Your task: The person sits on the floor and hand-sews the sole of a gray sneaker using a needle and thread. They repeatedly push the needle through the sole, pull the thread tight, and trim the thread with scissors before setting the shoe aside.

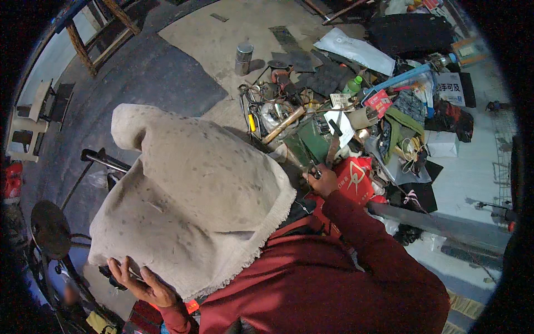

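A thick beige cloth (206,172) with dark spots and a frayed edge lies spread across my lap, its far left end bunched into a fold. My left hand (146,286) rests at the cloth's near left edge, fingers apart and slightly bent, the thumb by the fabric. To the right of the cloth, my right hand (324,182) is closed around the dark looped handles of what looks like a pair of scissors (313,170). Their blades point away from me, toward a dark green box (307,143). A red bag (354,181) lies beside that hand.
A heap of tools and oddments spreads beyond my right hand, with a wooden-handled hammer (285,124), a green bottle (352,86) and a white packet (356,50). A metal can (243,59) stands on the floor. A round dark stool seat (50,229) is at left.
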`<state>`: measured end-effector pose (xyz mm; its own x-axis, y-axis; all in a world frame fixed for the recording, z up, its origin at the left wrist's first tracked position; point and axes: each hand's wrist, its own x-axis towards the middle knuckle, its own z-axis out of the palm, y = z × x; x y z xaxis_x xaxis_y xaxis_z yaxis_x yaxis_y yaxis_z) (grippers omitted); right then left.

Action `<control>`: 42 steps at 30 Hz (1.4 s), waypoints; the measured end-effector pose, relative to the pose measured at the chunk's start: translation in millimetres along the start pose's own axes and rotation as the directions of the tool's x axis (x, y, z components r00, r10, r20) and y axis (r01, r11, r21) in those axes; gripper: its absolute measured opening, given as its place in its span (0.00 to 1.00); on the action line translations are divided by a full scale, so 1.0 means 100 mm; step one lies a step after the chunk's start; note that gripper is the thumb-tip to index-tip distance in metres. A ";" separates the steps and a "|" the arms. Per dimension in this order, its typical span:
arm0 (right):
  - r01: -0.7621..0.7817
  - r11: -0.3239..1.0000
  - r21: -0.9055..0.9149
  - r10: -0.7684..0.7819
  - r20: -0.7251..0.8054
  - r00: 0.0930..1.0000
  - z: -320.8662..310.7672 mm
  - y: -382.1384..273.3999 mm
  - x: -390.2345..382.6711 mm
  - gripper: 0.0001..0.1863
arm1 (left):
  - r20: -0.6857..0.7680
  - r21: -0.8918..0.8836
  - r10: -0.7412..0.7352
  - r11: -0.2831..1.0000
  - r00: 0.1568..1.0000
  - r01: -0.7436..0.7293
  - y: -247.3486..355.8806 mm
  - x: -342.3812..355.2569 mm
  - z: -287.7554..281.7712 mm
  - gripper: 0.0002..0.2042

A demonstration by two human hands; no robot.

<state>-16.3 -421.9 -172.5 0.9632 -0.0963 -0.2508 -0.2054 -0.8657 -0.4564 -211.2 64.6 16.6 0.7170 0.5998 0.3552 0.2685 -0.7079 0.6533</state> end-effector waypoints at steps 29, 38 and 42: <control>0.211 0.974 0.086 -0.202 -0.096 0.975 0.00 0.38 1.16 0.24 | -0.054 0.093 -0.008 0.996 0.999 0.013 0.10 0.02 0.01 0.19; 0.386 0.567 0.727 -0.485 -0.084 0.871 -0.69 -1.97 1.18 0.19 | -0.101 -0.051 0.050 0.997 0.994 -0.056 0.16 0.08 0.13 0.19; 0.376 0.605 0.702 -0.623 0.124 0.772 -0.96 -3.03 0.58 0.24 | -0.159 -0.209 -0.022 0.978 0.987 -0.012 0.29 0.07 0.16 0.19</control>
<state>118.6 -212.5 32.9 0.8505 0.5257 -0.0147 0.1162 -0.2151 -0.9697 -188.3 42.5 27.1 0.5997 0.6667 0.4426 0.1195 -0.6215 0.7743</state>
